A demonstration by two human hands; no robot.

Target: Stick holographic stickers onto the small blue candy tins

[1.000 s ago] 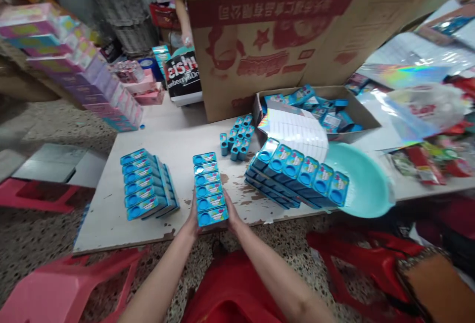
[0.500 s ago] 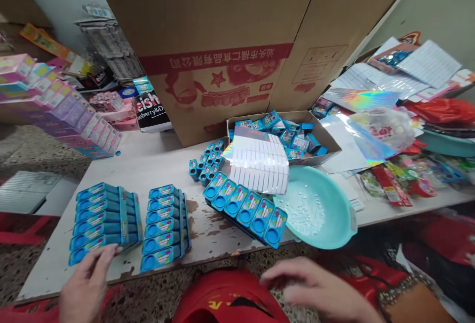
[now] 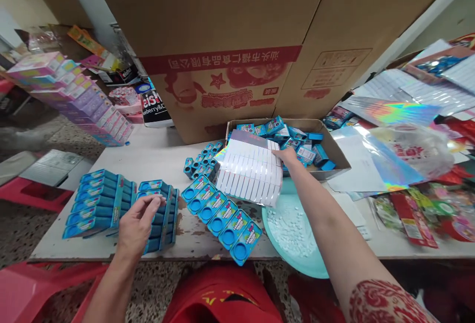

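Observation:
My left hand [image 3: 138, 220] is above the second stack of blue tins [image 3: 171, 214], thumb and fingertips pinched together; anything between them is too small to make out. With my right hand [image 3: 287, 156] I grip the right edge of a sticker sheet [image 3: 248, 172], fingertips partly hidden. The sheet lies tilted across the front of an open carton [image 3: 334, 169] of small blue boxes. A slanting row of blue tins [image 3: 222, 219] with round dimples stands in front of me. Beside it, a turquoise basin [image 3: 311, 269] contains small white pieces and is partly covered by my right forearm.
Another stack of blue tins [image 3: 91, 204] stands at the left, and several small blue tins [image 3: 204, 160] stand behind the row. A big cardboard box [image 3: 222, 16] blocks the back. Pink and purple boxes [image 3: 81, 100] are piled far left; shiny sheets [image 3: 393, 110] and packets lie right.
My right hand has reached forward from the table's front edge to the sticker sheet. My left hand has moved right and forward, from the left stack to the second one.

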